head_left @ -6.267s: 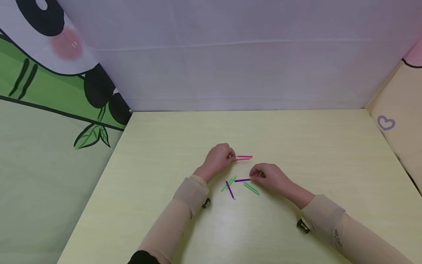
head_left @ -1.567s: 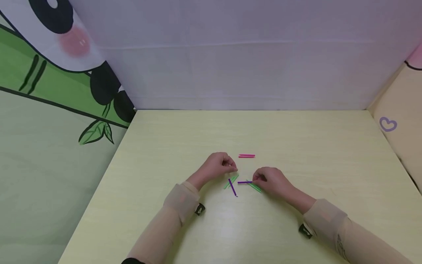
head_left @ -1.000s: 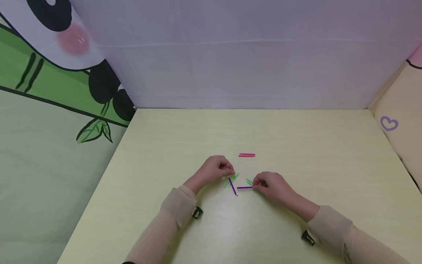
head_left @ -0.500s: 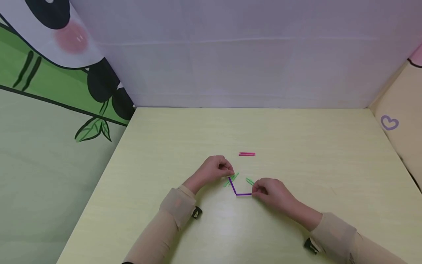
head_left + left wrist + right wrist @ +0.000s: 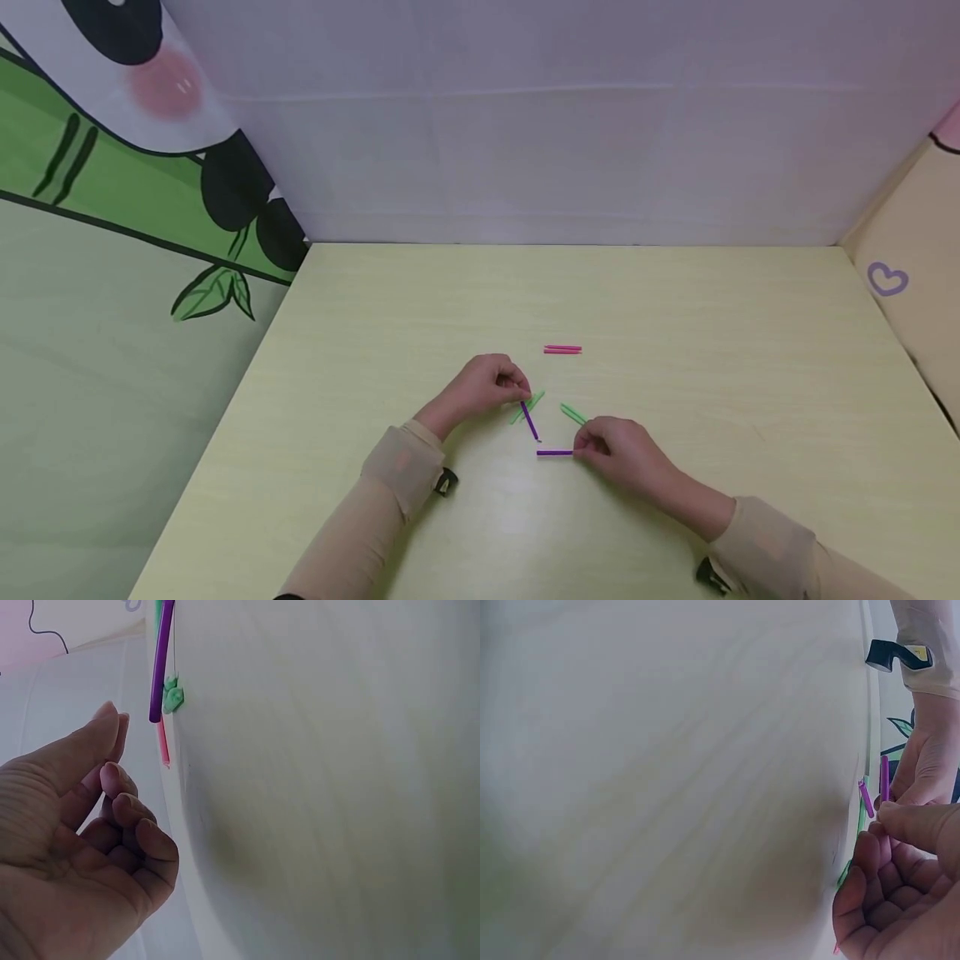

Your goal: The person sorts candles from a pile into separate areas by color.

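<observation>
My right hand (image 5: 618,450) pinches one end of a thin purple stick (image 5: 553,452) between thumb and fingertips; the right wrist view shows this purple stick (image 5: 885,778) poking up from the pinch. A second purple stick (image 5: 530,423) lies slanted across two green sticks (image 5: 536,402). My left hand (image 5: 486,385) hovers beside their upper ends, fingers loosely curled. In the left wrist view, thumb and index tips of the left hand (image 5: 97,802) meet with nothing visible between them. Another pair of green sticks (image 5: 573,413) lies by the right fingertips, partly hidden.
Farther back, two pink sticks (image 5: 562,349) lie side by side on the pale wooden table (image 5: 420,300). A pale purple fabric wall (image 5: 525,150) rises behind the table, with printed cloth panels on both sides.
Earlier the left hand touched the pink sticks; it has left them and come nearer the person. The right hand has drawn its purple stick toward the person, past the slanted one's lower end.
</observation>
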The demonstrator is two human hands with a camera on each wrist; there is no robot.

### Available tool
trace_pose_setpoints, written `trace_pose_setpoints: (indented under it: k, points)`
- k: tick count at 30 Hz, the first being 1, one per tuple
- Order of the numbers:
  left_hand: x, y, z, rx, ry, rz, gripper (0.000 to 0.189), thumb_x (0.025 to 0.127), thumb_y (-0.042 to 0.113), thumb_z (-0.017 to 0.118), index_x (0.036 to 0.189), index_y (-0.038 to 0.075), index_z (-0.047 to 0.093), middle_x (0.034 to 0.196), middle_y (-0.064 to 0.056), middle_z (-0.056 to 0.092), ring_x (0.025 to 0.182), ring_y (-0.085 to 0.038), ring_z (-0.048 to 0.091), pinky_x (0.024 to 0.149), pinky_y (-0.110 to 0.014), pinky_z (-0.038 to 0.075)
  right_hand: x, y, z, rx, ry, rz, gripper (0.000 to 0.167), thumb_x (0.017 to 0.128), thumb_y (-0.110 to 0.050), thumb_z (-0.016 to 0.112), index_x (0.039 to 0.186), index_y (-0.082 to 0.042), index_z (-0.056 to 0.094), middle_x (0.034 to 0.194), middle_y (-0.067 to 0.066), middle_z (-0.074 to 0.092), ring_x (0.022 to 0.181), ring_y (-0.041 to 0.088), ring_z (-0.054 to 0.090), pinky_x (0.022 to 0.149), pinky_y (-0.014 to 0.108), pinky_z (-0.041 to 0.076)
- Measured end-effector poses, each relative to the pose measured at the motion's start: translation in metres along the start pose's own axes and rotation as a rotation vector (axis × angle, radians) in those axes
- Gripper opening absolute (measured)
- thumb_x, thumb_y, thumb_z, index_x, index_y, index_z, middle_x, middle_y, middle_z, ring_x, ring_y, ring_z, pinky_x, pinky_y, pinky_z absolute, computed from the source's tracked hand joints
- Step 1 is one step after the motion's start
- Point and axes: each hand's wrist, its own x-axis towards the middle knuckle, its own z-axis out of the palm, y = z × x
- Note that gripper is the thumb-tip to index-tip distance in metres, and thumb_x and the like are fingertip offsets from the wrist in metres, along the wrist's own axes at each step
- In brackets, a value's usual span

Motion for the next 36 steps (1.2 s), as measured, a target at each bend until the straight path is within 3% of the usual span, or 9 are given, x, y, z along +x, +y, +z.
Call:
trace_pose_setpoints:
  k: [21, 36]
  points:
    - [-0.013, -0.006, -0.004, 0.026, -0.04, 0.01, 0.005, 0.083, 0.014, 0.078, 0.086, 0.018, 0.077, 0.077, 0.002, 0.057, 0.075, -0.013, 0.049, 0.066, -0.025, 0.041, -0.019, -0.011, 0.022, 0.03, 0.027, -0.006, 0.011, 0.085, -0.009, 0.074, 0.08, -0.016, 0.068, 0.068, -0.01, 0.053, 0.065, 0.009, 0.048, 0.059, 0.023, 0.043]
    - [-0.014, -0.005, -0.004, 0.051, -0.047, 0.015, 0.007, 0.084, 0.012, 0.077, 0.087, 0.019, 0.077, 0.077, 0.002, 0.057, 0.074, -0.014, 0.05, 0.066, -0.024, 0.042, -0.019, -0.006, 0.027, -0.006, 0.051, -0.022, 0.013, 0.084, -0.01, 0.075, 0.078, -0.017, 0.067, 0.068, -0.011, 0.053, 0.064, 0.007, 0.047, 0.059, 0.022, 0.043]
